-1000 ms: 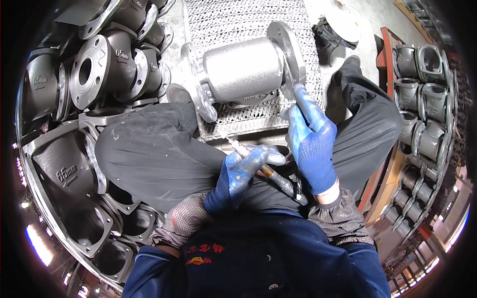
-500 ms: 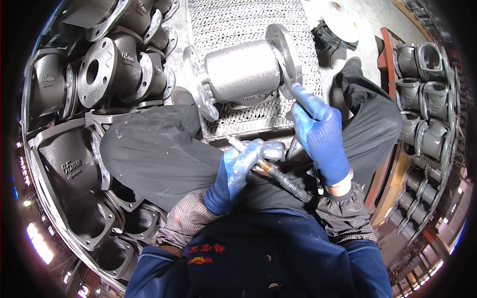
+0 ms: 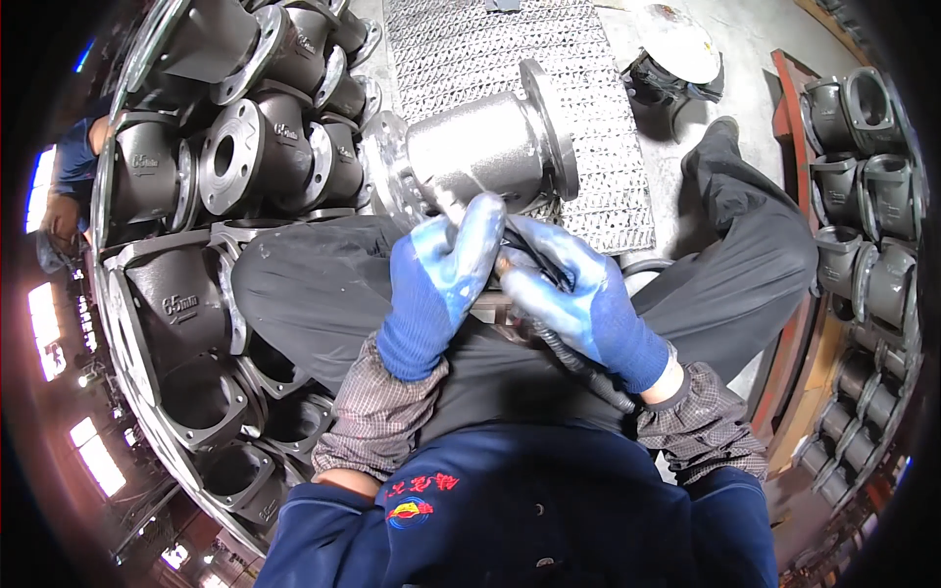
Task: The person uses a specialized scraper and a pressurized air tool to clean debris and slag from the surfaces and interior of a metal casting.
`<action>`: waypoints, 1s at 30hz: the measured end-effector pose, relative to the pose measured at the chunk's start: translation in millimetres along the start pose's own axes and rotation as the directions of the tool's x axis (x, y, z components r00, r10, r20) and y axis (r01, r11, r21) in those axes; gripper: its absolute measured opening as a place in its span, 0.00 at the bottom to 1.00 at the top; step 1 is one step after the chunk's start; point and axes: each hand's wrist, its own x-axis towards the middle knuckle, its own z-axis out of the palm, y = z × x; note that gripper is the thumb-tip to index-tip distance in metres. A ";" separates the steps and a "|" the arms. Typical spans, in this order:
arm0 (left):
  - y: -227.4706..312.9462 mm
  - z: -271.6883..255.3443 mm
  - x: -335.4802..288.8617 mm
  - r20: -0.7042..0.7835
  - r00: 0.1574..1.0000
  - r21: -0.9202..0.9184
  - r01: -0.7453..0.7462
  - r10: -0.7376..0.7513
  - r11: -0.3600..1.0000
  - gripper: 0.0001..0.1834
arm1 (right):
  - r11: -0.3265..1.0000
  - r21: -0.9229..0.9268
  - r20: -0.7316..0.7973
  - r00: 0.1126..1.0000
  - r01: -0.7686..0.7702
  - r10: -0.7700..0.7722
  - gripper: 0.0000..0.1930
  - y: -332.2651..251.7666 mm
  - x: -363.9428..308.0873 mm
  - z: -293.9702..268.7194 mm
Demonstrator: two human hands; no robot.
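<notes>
In front of me a grey cast valve body [image 3: 475, 147] with round end flanges lies on its side on a mesh-topped bench [image 3: 613, 176]. My left hand [image 3: 436, 284], in a blue coated glove, is closed around the front part of a slim pen-like tool [image 3: 450, 204] trailing a black hose [image 3: 600, 382]. The tool's tip points at the left flange; whether it touches cannot be told. My right hand [image 3: 578, 294], gloved alike, closes on the rear of the tool where the hose begins. My fingers hide most of its body.
Similar castings [image 3: 176, 284] are stacked close on my left; more [image 3: 838, 186] stand on the right behind a red frame edge [image 3: 792, 118]. A round white-topped stool [image 3: 678, 44] stands beyond the bench. Another person's arm [image 3: 71, 186] shows at far left.
My right hand has come down from the casting's right flange and gripped the tool. My left hand has raised the tool toward the left flange. The view has shifted slightly.
</notes>
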 end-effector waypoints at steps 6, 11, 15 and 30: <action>-20.4 -12.5 57.9 0.019 0.946 0.539 -0.283 0.324 0.793 0.15 | 0.958 0.227 0.040 0.984 -0.177 0.173 0.23 -45.4 15.9 -44.8; -37.3 24.3 112.1 0.324 0.938 0.330 0.012 -0.125 0.944 0.35 | 0.999 -0.019 -0.202 0.979 0.033 -0.036 0.20 -65.7 27.5 -90.6; -82.1 35.6 151.3 0.714 0.657 -0.168 0.497 -0.242 0.851 0.24 | 0.997 0.077 -0.247 0.969 0.030 -0.011 0.21 -49.4 24.0 -104.9; -17.4 53.9 59.6 0.568 0.821 0.767 -0.554 0.059 0.324 0.14 | 0.997 0.070 -0.260 0.965 0.027 -0.008 0.20 -39.4 31.6 -93.8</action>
